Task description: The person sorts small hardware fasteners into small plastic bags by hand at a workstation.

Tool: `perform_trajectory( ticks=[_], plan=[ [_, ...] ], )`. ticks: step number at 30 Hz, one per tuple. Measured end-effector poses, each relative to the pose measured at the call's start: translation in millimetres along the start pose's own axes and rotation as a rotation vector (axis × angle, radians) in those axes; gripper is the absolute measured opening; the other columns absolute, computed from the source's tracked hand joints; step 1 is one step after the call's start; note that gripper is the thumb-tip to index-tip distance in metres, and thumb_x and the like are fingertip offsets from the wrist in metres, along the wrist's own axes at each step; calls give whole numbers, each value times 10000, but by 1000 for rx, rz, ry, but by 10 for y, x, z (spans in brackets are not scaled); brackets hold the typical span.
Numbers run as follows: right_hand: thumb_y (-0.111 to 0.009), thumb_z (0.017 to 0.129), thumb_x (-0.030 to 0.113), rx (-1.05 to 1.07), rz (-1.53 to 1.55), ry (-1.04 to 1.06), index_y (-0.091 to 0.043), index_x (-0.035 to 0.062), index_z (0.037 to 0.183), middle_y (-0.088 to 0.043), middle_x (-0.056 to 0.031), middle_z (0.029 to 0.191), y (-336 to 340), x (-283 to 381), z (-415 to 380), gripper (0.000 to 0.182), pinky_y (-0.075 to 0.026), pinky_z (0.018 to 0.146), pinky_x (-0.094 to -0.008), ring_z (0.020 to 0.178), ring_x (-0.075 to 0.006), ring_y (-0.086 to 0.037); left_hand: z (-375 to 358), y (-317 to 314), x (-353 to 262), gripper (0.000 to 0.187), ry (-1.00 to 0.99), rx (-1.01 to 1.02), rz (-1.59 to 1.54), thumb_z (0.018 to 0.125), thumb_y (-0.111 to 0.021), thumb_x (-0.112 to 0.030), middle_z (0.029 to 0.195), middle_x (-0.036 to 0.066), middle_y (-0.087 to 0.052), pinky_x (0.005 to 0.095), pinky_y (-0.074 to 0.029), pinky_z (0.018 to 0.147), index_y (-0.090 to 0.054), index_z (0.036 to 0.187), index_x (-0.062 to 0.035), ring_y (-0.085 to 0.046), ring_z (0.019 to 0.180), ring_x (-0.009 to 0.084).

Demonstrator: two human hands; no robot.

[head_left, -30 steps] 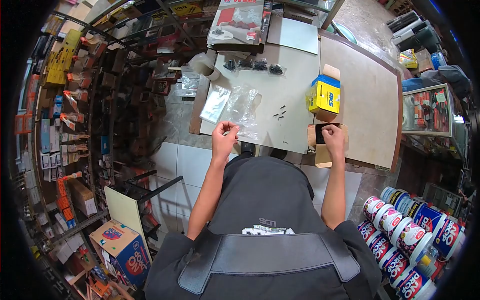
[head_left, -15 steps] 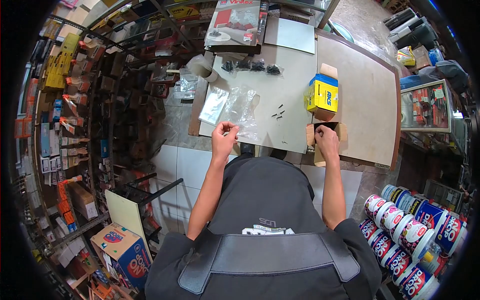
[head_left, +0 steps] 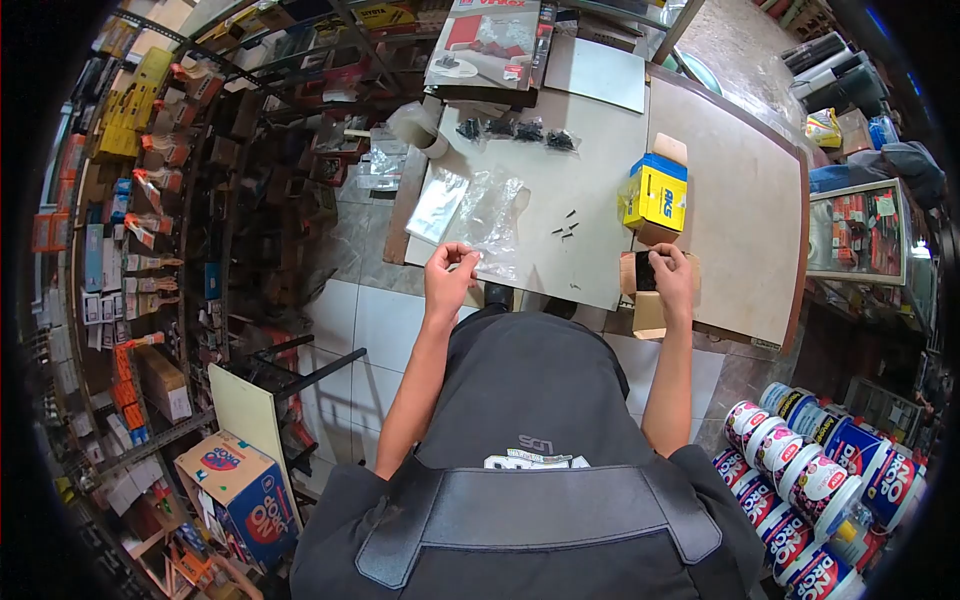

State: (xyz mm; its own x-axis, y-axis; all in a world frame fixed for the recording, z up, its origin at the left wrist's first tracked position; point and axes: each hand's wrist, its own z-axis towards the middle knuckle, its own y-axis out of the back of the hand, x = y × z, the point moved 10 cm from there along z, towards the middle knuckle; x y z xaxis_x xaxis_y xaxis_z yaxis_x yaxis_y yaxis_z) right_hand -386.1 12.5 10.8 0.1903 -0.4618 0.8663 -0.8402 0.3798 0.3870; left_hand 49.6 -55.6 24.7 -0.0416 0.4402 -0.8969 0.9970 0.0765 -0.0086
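Note:
My left hand (head_left: 450, 278) is pinched on the near edge of a clear plastic bag (head_left: 490, 215) lying on the table (head_left: 540, 255). My right hand (head_left: 672, 278) is at the mouth of an open cardboard box (head_left: 648, 318) with dark contents, its fingers bent together; what they hold is too small to make out. Just beyond stands a yellow and blue box (head_left: 656, 198) with its flap up. Several loose dark screws (head_left: 568, 228) lie between my hands. Packed bags of black screws (head_left: 528, 131) sit in a row farther back.
Flat clear bags (head_left: 437, 204) lie at the table's left, beside a plastic roll (head_left: 420, 132). A stack of catalogues (head_left: 487, 45) and a white board (head_left: 596, 74) are at the back. Paint buckets (head_left: 820, 490) stand at lower right, and shelves line the left.
My right hand has lifted slightly and shifted right at the cardboard box. The whole view has shifted slightly. My left hand stays at the bag.

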Motion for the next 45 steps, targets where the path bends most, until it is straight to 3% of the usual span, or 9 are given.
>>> perform_trajectory(
  ticks=[7,9,15,20,28,33,39,42,45],
  plan=[
    [-667,963,145,203,272,-90,-647,46,1039,-585,49,787,-632,256,116,126,-381,528,-204,604,-18,-457,-21,-10,-17,131,-2,6,27,899,-715,-109,886,20,-614,234,-468,594,-632,977,-46,-571,699,84],
    [-693,898,174,131,-172,225,-696,75,1001,-721,-119,835,-807,490,221,143,-516,636,-321,685,-214,-668,-26,-18,-28,130,-2,7,22,899,-715,-108,884,20,-613,234,-466,594,-632,976,-45,-571,699,84],
    [-638,864,156,151,-536,204,-730,84,962,-704,-264,918,-1441,316,461,153,-545,830,-476,924,-452,-675,-38,17,-21,127,-17,2,8,898,-715,-105,876,17,-609,235,-460,591,-631,972,-46,-569,695,84],
    [-630,865,171,108,-594,130,-732,79,956,-720,-247,938,-1531,64,525,166,-543,866,-482,957,-442,-680,-105,75,-6,126,-24,-20,-11,895,-718,-103,859,12,-603,234,-458,590,-630,967,-48,-568,692,82],
    [-621,929,87,108,-92,189,-723,2,1101,-746,-107,869,-1196,381,385,217,-545,656,-286,735,-133,-689,-93,127,87,133,-8,-32,-20,893,-723,-105,851,13,-604,234,-461,585,-628,964,-44,-570,687,84],
    [-592,967,65,-152,20,269,-706,-47,1049,-721,-81,859,-359,552,125,179,-516,668,-257,739,-119,-663,-30,89,83,127,3,-26,-16,897,-720,-103,859,17,-611,234,-461,582,-630,963,-43,-571,683,85],
    [-693,855,143,-119,-467,110,-727,30,1115,-704,-170,887,130,30,-74,285,-539,806,-369,815,-263,-675,61,-14,128,129,9,18,-5,894,-719,-98,866,20,-613,236,-462,579,-629,967,-42,-575,685,88],
    [-759,809,222,-147,-749,220,-670,47,1246,-617,-218,1214,50,20,-230,479,-484,982,-489,1124,-414,-574,87,-74,120,137,7,40,18,891,-721,-100,874,23,-613,237,-464,577,-629,972,-40,-577,687,90],
    [-769,801,227,-138,-906,169,-656,51,1270,-622,-209,1209,-51,-65,-271,513,-493,971,-479,1134,-402,-577,99,-129,82,143,2,60,36,890,-722,-104,882,25,-613,239,-466,576,-629,977,-39,-581,691,92]
  ],
)
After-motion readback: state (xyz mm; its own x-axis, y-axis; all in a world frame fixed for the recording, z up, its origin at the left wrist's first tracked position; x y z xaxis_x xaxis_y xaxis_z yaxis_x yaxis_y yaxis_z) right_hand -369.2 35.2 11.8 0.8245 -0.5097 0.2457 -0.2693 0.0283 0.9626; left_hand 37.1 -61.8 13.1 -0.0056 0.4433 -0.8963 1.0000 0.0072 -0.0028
